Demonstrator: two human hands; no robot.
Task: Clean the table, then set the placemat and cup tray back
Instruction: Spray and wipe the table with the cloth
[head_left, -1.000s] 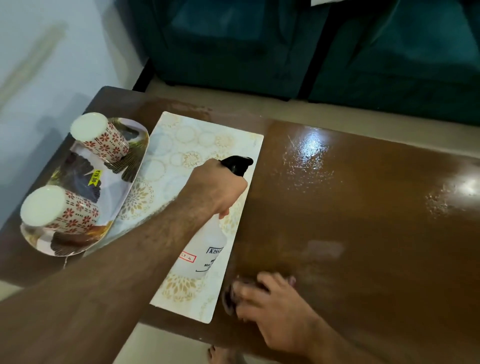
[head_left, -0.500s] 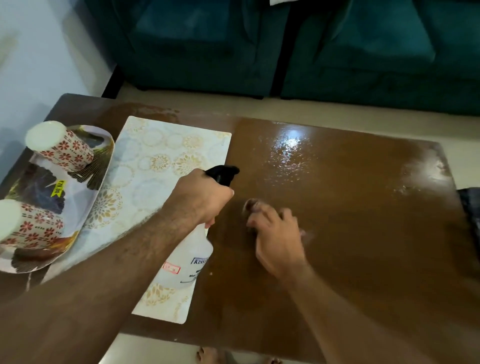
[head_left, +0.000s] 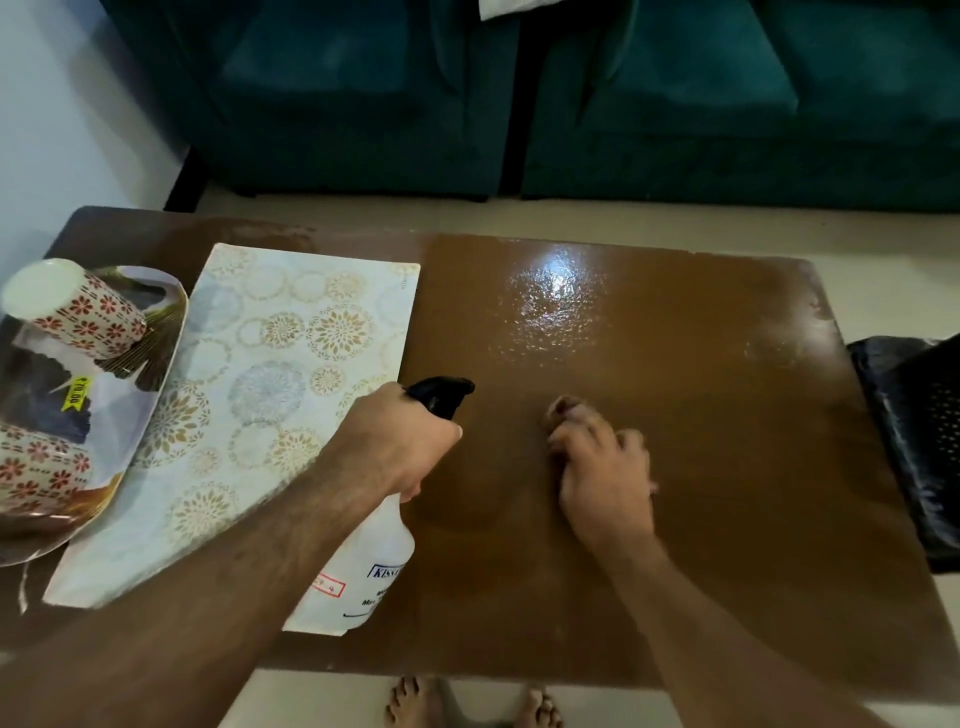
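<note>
A: Where does everything sit against the mat (head_left: 270, 395)?

B: The mat lies on the table's (head_left: 727, 467) left part. The tray (head_left: 161, 374) with two upturned cups overlaps the mat's left edge. Just off the mat's right edge, the left hand (head_left: 400, 447) is wrapped round the neck of a spray bottle (head_left: 374, 566), black nozzle pointing right over bare wood.

A: And the other hand?

B: The right hand (head_left: 602, 478) is further right of the mat, fingers curled down over a small dark cloth (head_left: 563, 408) and pressing it to the wood. Only a bit of cloth shows past the fingertips.

A: So wiping is the step in hand?

B: I'd say so. Far right of the mat, towards the back, there's a wet shine with droplets, so spray looks laid and not yet wiped.

A: How to do it well?

B: Keep the cloth flat and work in overlapping passes away from the mat towards that wet patch. Don't spray towards the mat or cups. The wood under the mat also needs wiping, so both must be lifted off before being set back.
</note>
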